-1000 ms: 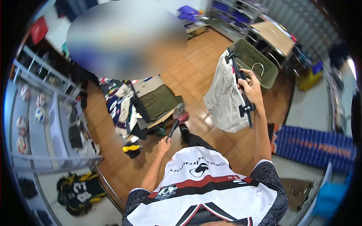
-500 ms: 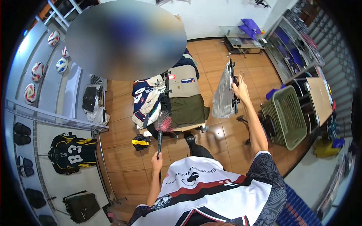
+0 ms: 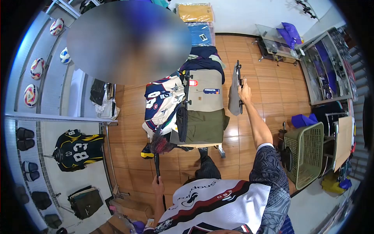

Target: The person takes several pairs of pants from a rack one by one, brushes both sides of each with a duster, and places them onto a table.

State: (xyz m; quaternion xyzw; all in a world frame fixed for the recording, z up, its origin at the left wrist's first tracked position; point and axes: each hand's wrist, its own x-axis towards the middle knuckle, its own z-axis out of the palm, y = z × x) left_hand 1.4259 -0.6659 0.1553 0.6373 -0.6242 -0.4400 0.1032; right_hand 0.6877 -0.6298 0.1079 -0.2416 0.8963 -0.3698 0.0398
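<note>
**Here: two hands, a hanger of shorts and a duster, listed around the low clothes table**

Landmark — low table, standing on the wooden floor and piled with folded garments.

- Right hand: raised just past the table's right side, fingers closed around a black clip hanger held nearly upright.
- Pale grey shorts: hanging from that hanger, clear of the table and above the floor beside it.
- Left hand: at the table's near-left corner, wrapped around the dark handle of a feather duster; its pinkish-dark head sits against the table's near-left edge.
- On the table: beige shorts with tags, olive shorts in front of them, a navy-and-white jersey to their left.
- Right of the table, well apart: green laundry basket.
- Left of the table, on the wall: black jersey numbered 83.
</note>
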